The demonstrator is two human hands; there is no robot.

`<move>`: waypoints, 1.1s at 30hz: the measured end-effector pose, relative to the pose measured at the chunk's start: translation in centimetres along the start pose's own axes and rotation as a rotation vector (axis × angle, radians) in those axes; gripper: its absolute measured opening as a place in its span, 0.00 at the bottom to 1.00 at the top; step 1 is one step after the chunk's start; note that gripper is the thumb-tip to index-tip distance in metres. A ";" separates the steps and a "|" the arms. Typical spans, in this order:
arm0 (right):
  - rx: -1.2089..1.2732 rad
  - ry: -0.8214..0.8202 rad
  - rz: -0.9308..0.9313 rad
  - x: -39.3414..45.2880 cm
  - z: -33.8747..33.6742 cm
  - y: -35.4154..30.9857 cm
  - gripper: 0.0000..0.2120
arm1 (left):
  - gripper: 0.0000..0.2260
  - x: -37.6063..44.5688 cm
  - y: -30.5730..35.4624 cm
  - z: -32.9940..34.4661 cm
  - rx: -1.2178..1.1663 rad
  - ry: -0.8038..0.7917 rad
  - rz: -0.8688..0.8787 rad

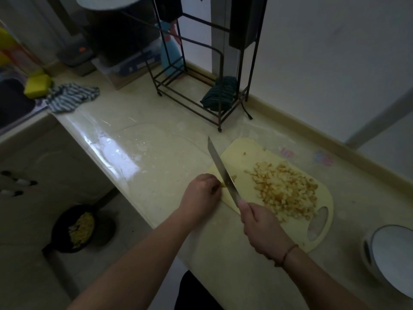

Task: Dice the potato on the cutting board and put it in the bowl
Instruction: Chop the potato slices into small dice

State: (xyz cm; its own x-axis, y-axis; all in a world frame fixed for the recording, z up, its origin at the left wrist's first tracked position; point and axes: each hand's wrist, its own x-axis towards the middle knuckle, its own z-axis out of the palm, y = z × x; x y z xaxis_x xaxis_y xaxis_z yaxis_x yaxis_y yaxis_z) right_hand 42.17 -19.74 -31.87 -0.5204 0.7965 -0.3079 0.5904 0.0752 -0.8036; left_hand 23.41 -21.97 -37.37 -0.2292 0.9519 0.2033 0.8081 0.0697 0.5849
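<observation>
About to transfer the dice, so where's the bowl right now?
In the head view the white bowl sits on the counter at the lower right edge, just right of the cutting board's handle end, beyond the right hand.

We see two bare forearms reaching in from the bottom edge, with no sleeves anywhere on them. The left hand (201, 193) wears nothing that we can make out, neither ring nor band. The right hand (260, 224) is also bare, but its wrist carries a thin bracelet (288, 253), a reddish-brown cord that wraps the wrist once; a small knot or bead may hang at its lower side, though the dim light leaves us unsure. At the bottom edge, between the arms, a patch of dark clothing (196, 291) shows, plain and unmarked.
</observation>
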 end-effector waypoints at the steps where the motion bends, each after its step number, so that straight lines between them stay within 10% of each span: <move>1: -0.017 0.000 -0.015 -0.2 0.0 -0.1 0.23 | 0.03 -0.2 -0.1 0.1 0.003 0.008 -0.010; 25: -0.211 -0.024 -0.003 2.4 1.3 -0.6 0.22 | 0.05 0.1 -0.1 0.4 -0.054 -0.007 -0.038; 33: 0.152 0.105 0.183 0.1 -1.9 2.7 0.26 | 0.03 1.9 -0.2 1.6 -0.019 -0.027 0.075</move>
State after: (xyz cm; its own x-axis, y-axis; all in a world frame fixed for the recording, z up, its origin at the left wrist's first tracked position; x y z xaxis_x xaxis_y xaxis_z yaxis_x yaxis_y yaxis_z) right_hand 44.85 -18.38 -33.08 -0.3416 0.8472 -0.4069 0.5649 -0.1609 -0.8093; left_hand 23.74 -19.71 -38.38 -0.1535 0.9618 0.2265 0.8118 -0.0079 0.5839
